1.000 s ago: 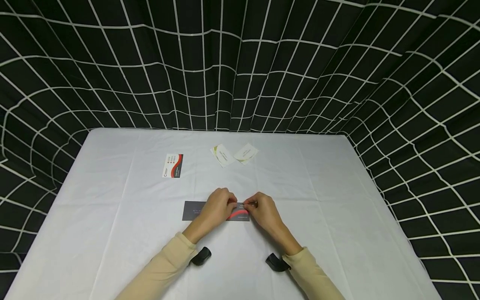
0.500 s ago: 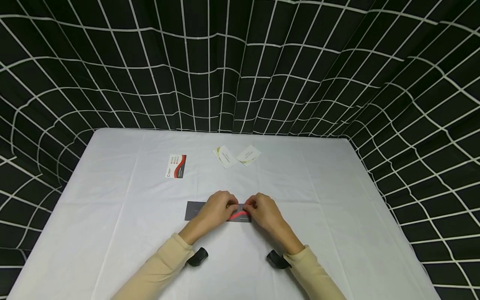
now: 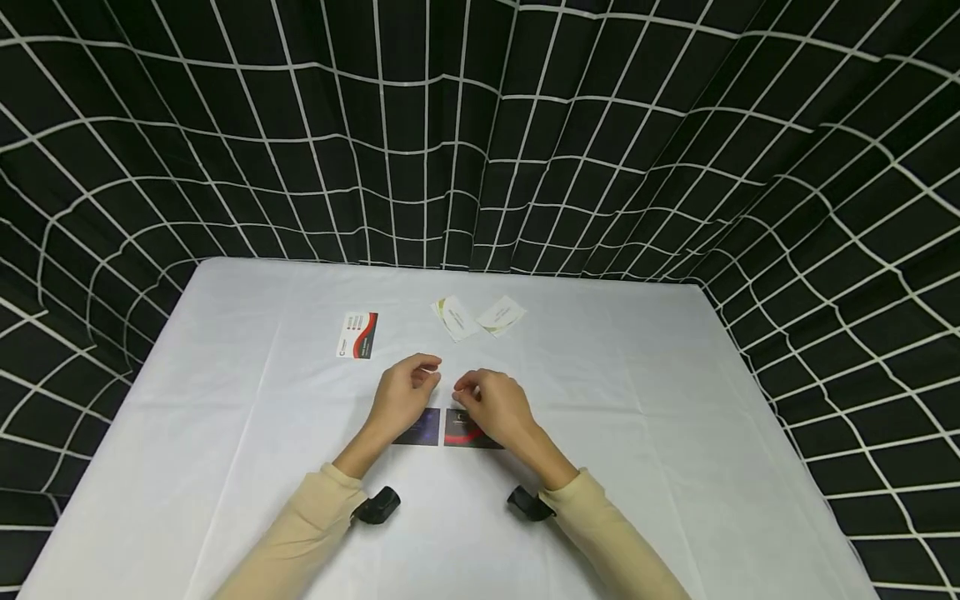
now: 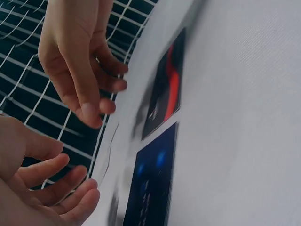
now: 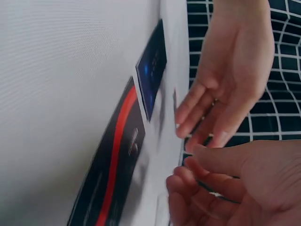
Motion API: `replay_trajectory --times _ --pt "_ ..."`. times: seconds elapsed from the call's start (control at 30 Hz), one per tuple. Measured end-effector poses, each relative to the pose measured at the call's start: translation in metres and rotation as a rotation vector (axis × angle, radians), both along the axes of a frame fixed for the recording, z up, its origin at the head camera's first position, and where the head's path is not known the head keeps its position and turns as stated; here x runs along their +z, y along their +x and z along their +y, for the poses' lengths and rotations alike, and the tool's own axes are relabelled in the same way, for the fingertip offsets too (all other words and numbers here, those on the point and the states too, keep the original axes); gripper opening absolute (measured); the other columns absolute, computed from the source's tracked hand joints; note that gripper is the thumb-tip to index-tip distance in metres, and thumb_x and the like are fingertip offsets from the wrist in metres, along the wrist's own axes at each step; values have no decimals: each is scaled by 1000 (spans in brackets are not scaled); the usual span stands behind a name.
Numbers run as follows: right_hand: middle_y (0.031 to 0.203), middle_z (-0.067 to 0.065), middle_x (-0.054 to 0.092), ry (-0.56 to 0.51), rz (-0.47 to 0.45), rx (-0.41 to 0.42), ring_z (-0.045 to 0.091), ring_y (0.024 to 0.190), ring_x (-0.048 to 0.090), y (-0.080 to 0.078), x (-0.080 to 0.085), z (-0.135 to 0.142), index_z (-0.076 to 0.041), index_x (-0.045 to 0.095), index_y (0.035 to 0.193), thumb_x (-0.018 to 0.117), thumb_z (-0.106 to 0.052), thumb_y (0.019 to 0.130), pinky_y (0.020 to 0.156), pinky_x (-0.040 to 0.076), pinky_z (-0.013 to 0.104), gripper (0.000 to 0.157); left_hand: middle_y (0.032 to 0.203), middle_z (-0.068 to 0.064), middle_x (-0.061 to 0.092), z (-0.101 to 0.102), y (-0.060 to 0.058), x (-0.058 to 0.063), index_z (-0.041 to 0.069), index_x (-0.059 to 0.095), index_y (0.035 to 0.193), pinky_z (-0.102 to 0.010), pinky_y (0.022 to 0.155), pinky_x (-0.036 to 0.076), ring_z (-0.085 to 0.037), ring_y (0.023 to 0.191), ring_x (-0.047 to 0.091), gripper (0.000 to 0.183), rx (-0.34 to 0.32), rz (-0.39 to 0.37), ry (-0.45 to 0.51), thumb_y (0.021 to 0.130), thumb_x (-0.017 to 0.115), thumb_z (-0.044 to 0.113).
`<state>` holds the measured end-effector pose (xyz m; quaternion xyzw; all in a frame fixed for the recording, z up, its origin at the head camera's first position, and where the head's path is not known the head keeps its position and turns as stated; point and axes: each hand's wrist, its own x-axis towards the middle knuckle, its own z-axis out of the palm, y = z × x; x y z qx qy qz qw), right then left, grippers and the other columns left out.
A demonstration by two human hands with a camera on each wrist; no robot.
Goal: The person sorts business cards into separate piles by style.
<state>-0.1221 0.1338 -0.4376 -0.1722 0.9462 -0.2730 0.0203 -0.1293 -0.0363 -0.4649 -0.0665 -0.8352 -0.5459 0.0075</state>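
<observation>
Two business cards lie flat side by side on the white cloth, a narrow gap between them. The left one is dark blue (image 3: 425, 428); the right one is black with a red curved stripe (image 3: 457, 432). Above the blue card is my left hand (image 3: 400, 398), fingers loosely bent with nothing in them. My right hand (image 3: 497, 408) hovers over the striped card, likewise holding nothing, its fingers relaxed. Both wrist views show the fingers lifted off the blue card (image 4: 153, 176) and the striped card (image 5: 117, 150). From above, the hands partly cover both cards.
Farther back on the table (image 3: 615, 367) lies a white card with a red wave and dark corner (image 3: 357, 335). To its right, white cards with green corners lie in two groups, one left (image 3: 456, 317) and one right (image 3: 501, 315). Dark gridded curtain (image 3: 480, 125) surrounds the table.
Both hands have lifted off the cards; the left has moved left and away from me, the right slightly left. A gap now shows between the two cards, which earlier appeared joined.
</observation>
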Motion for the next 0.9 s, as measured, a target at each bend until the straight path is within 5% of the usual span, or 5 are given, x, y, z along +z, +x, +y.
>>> replay_trajectory --times 0.43,0.9 --pt "87 1 68 -36 58 131 10 72 61 -32 -12 -37 -8 74 102 71 -14 91 64 49 21 13 131 -26 54 -34 -11 3 -3 38 144 -38 92 52 -36 113 60 50 62 -296 228 98 56 10" --pt "102 2 69 28 56 145 13 85 66 -67 -12 -56 -8 70 115 73 -17 90 73 53 25 27 139 -26 45 -58 -13 11 -4 31 147 -44 104 42 -38 124 49 50 173 -326 382 101 48 9"
